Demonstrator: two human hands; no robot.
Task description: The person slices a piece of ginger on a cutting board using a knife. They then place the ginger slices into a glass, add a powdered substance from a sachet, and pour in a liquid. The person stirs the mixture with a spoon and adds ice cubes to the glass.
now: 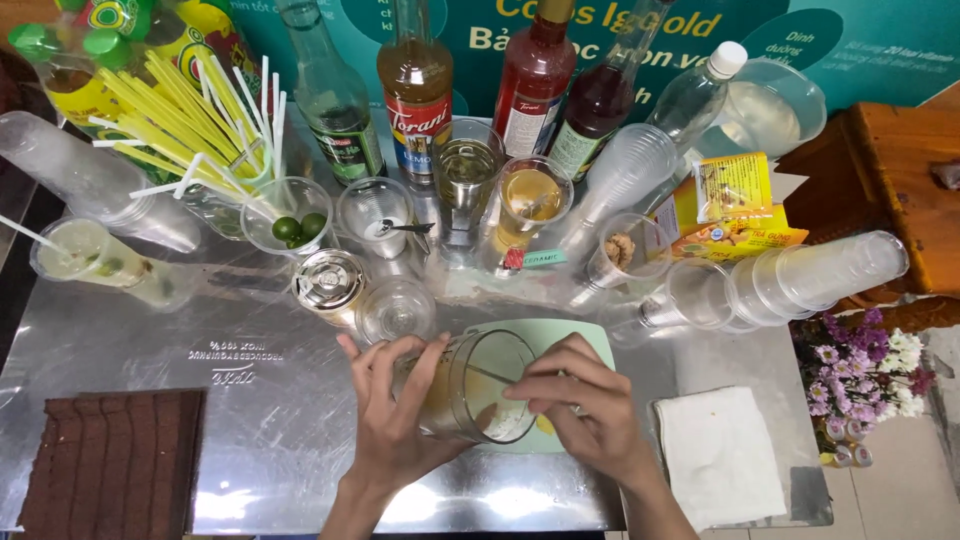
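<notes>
Left hand (392, 408): wrapped round tilted plastic cup (470, 385).
Right hand (585, 405): pinching spoon (490, 375) inside cup.
Risk: steep tilt may spill onto tabletop (270, 400).

Two bare forearms entering from the bottom edge, no sleeves in view, no cuffs; no watch, no bracelet, no gloves; left hand (392, 415) slender, long-fingered, thumb and four fingers all visible, nails short and unpainted so far as can be told; right hand (585, 410) likewise bare, knuckles showing as a ridge across the back, no ring to be made out on any visible finger; wrists narrow, unmarked; forearms cut off by the frame just below the wrists, so clothing above that point hidden; fine details of fingertips slightly blurred.
</notes>
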